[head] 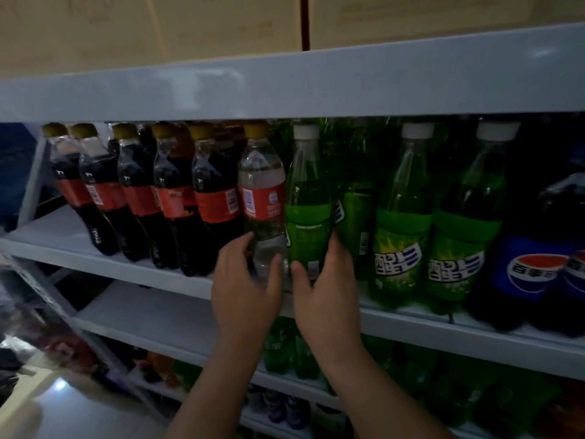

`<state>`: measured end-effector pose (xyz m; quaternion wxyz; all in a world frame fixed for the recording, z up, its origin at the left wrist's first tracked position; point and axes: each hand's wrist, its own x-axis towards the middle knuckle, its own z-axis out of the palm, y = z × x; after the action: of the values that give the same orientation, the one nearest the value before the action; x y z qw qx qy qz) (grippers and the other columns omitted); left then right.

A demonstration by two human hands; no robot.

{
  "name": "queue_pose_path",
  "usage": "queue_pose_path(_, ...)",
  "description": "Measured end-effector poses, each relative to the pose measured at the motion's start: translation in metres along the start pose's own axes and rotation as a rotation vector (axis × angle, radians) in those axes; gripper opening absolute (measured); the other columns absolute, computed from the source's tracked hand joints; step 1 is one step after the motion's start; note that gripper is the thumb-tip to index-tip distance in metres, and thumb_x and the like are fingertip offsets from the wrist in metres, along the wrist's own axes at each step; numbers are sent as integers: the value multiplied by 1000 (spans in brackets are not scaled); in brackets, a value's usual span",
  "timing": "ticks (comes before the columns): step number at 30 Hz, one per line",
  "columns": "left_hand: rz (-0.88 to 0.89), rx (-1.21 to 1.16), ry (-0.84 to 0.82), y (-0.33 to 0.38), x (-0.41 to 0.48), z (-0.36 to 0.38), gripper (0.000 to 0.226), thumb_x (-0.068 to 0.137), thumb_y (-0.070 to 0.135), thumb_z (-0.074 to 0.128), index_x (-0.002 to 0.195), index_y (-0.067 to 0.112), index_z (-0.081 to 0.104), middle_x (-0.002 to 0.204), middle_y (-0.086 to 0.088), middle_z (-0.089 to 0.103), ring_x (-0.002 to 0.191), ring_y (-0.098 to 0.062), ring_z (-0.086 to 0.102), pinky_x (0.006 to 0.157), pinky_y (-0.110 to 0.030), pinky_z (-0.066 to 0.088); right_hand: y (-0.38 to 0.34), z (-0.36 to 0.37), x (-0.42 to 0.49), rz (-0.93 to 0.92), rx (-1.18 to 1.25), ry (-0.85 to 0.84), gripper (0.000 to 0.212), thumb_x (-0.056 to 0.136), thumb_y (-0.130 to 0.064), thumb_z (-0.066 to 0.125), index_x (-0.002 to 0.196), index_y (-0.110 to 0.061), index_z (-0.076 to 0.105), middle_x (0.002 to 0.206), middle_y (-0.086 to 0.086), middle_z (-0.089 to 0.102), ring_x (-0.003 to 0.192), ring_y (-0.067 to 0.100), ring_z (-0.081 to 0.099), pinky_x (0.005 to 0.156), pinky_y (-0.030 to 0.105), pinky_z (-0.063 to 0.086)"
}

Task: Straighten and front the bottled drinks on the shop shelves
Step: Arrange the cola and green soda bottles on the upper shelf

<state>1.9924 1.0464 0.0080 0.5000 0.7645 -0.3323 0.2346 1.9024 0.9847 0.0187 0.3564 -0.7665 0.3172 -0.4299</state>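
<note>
Clear red-labelled plastic bottle (262, 198) gripped by my left hand (245, 289), green plastic bottle (308, 213) by my right hand (326, 293), fingers (338, 250) curled round each, I'd turn both labels forward, upright.

A shop: long white shelves (133, 267) across the frame carry rows of labelled cola bottles (177, 198) at left, green soda bottles (402, 236) at right, more stock below.

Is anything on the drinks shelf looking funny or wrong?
Yes. The clear bottle with a red label ends the row of dark cola bottles, yet it is see-through, not dark; the left hand grips it. The green bottle the right hand holds shows no logo, unlike its green neighbours.
</note>
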Motion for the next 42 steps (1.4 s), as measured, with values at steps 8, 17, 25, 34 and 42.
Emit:
queue_pose_path(8, -34, 178, -75, -11, -3, 5, 69, 87, 38, 62, 146, 17, 32, 119, -7, 62, 102, -22, 60, 73, -27, 43, -1, 8, 6, -43, -56, -6, 69, 85, -36, 64, 143, -27, 29, 132, -10, 45, 109, -6, 41, 82, 5, 30)
queue_pose_path(17, -106, 128, 8, 4, 5, 6, 59, 85, 39, 64, 137, 20, 45, 117, 4, 64, 100, -15, 61, 75, -34, 52, 9, 0, 10, -40, -23, -77, 68, 85, -42, 62, 142, -28, 30, 133, -11, 45, 116, 1, 43, 88, 16, 35)
queue_pose_path(25, -41, 236, -165, 5, 21, -1, 80, 85, 48, 60, 147, 26, 15, 106, -9, 68, 75, -29, 67, 55, -37, 51, 10, 1, 2, -53, -155, -69, 75, 84, -45, 62, 146, -28, 24, 141, -10, 42, 123, 8, 45, 95, 28, 44)
queue_pose_path(34, 94, 91, -281, -19, 42, -14, 84, 76, 54, 61, 143, 29, 19, 82, -8, 72, 50, -26, 63, 42, -27, 45, 5, 20, -2, 44, -215, 59, 81, 81, -43, 68, 146, -33, 21, 140, -15, 44, 121, 3, 46, 95, 31, 47)
queue_pose_path(42, 227, 41, -389, -35, 56, -39, 78, 75, 49, 59, 143, 23, 28, 93, -1, 73, 54, -18, 65, 47, -31, 53, -14, -1, -5, -4, -303, 235, 38, 89, -29, 58, 126, -37, 53, 105, -22, 63, 93, -5, 60, 74, 1, 42)
